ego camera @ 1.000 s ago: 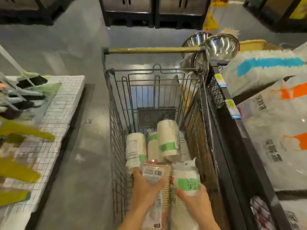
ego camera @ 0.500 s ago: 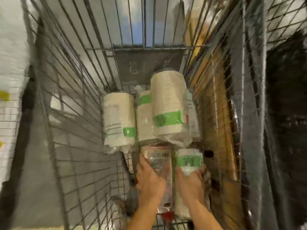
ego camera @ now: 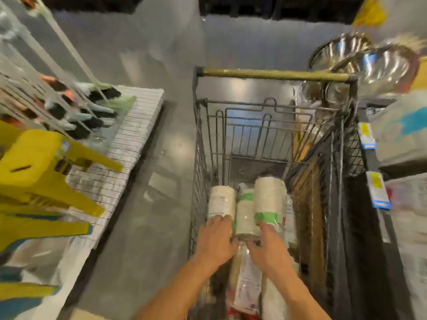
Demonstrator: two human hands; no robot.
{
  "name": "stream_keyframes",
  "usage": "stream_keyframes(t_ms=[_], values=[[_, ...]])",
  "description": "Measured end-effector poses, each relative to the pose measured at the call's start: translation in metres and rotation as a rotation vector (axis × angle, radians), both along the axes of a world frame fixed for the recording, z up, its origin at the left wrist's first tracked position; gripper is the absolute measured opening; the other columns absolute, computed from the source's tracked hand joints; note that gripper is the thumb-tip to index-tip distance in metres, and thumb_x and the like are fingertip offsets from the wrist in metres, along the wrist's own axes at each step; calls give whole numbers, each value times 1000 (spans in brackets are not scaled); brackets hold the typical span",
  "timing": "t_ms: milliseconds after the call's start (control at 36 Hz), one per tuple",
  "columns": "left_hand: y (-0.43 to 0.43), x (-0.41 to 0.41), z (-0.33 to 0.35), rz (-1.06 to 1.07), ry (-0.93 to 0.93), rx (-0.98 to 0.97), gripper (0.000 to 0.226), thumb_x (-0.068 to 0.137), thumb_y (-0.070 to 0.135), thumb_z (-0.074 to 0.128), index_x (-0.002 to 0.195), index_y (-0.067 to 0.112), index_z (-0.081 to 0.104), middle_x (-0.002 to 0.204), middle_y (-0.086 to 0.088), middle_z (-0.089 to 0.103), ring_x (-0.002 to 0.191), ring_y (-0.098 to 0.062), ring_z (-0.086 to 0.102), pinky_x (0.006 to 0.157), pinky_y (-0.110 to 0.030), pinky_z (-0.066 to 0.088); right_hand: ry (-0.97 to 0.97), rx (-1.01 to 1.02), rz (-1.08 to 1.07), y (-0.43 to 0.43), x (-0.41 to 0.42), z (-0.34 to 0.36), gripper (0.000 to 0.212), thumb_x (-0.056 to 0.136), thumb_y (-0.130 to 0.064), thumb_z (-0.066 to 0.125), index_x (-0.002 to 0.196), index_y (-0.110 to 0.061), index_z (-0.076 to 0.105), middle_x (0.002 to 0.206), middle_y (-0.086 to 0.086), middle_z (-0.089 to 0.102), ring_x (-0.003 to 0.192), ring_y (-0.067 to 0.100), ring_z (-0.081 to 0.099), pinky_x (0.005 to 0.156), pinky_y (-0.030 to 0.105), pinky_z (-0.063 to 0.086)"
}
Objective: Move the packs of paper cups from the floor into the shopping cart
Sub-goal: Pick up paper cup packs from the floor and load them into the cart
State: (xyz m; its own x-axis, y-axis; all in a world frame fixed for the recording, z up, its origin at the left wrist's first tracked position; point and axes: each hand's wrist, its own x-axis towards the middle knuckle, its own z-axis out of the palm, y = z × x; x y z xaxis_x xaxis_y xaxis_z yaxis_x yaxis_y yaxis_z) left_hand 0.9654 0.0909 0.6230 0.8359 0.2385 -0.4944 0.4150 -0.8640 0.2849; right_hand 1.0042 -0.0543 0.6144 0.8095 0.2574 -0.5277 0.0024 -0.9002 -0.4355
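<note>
The wire shopping cart (ego camera: 200, 181) stands in front of me, its brass-coloured handle at the far end. Three wrapped packs of paper cups with green bands lie at its far bottom: a left pack (ego camera: 220, 202), a middle pack (ego camera: 245, 215) and a taller pack (ego camera: 269, 197). Nearer to me lie a pack with a printed label (ego camera: 248, 276) and a white pack (ego camera: 275, 299). My left hand (ego camera: 216, 241) hovers palm down, its fingertips at the left pack's near end. My right hand (ego camera: 268, 248) is spread over the near packs and wraps around nothing.
Yellow plastic stools (ego camera: 34, 167) and long-handled brushes (ego camera: 92, 105) rest on a white wire shelf (ego camera: 129, 144) to the left. Steel bowls (ego camera: 379, 63), large sacks (ego camera: 402, 125) and a dark shelf with price tags (ego camera: 366, 135) crowd the cart's right side. Grey floor (ego camera: 143, 227) runs between shelf and cart.
Both hands have let go of the two packs, which now lie on the cart's bottom. The hands have risen and my view has pulled back up from inside the cart.
</note>
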Motion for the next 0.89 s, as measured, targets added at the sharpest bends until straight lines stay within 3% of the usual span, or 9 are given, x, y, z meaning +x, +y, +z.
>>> stream_keyframes(t_ms=[139, 278, 417, 556, 667, 778, 889], values=[[42, -5, 85, 23, -34, 106, 47, 90, 41, 59, 131, 19, 51, 131, -10, 57, 122, -35, 55, 98, -45, 44, -199, -15, 375, 60, 22, 89, 48, 99, -38, 51, 141, -17, 48, 135, 8, 59, 121, 30, 59, 94, 38, 47], [84, -43, 155, 124, -124, 215, 42, 94, 44, 56, 127, 19, 56, 129, -9, 61, 120, -30, 58, 95, -42, 47, -359, -25, 634, 106, 12, 157, 32, 97, -37, 51, 121, -17, 57, 119, 7, 63, 106, 31, 64, 86, 42, 55], [122, -118, 210, 268, -171, 312, 46, 95, 41, 54, 135, 18, 50, 137, -9, 56, 126, -32, 54, 101, -41, 44, -452, -30, 810, 145, -36, 207, 42, 100, -39, 49, 135, -16, 50, 132, 10, 59, 117, 33, 60, 92, 41, 52], [156, -233, 239, 454, -269, 329, 45, 97, 42, 51, 136, 19, 50, 141, -7, 54, 130, -29, 51, 104, -40, 43, -492, -11, 958, 191, -113, 240, 41, 99, -38, 47, 134, -18, 51, 138, 8, 56, 124, 30, 55, 101, 43, 49], [177, -345, 248, 578, -266, 366, 49, 99, 44, 49, 144, 22, 46, 148, -2, 50, 135, -26, 47, 105, -39, 40, -543, 1, 1081, 230, -196, 260, 32, 99, -35, 47, 125, -18, 55, 132, 7, 59, 118, 30, 59, 97, 42, 50], [183, -469, 264, 717, -259, 437, 31, 93, 40, 55, 119, 23, 59, 115, -6, 66, 109, -30, 63, 78, -38, 51, -635, 8, 1223, 265, -296, 275, 38, 100, -44, 48, 132, -25, 54, 133, 3, 59, 119, 26, 59, 96, 38, 50], [183, -596, 268, 860, -224, 466, 32, 95, 40, 53, 119, 19, 58, 113, -7, 64, 106, -32, 62, 80, -41, 50, -758, 158, 1369, 300, -405, 279, 40, 98, -45, 40, 122, -21, 62, 116, 7, 68, 105, 27, 65, 84, 37, 53]])
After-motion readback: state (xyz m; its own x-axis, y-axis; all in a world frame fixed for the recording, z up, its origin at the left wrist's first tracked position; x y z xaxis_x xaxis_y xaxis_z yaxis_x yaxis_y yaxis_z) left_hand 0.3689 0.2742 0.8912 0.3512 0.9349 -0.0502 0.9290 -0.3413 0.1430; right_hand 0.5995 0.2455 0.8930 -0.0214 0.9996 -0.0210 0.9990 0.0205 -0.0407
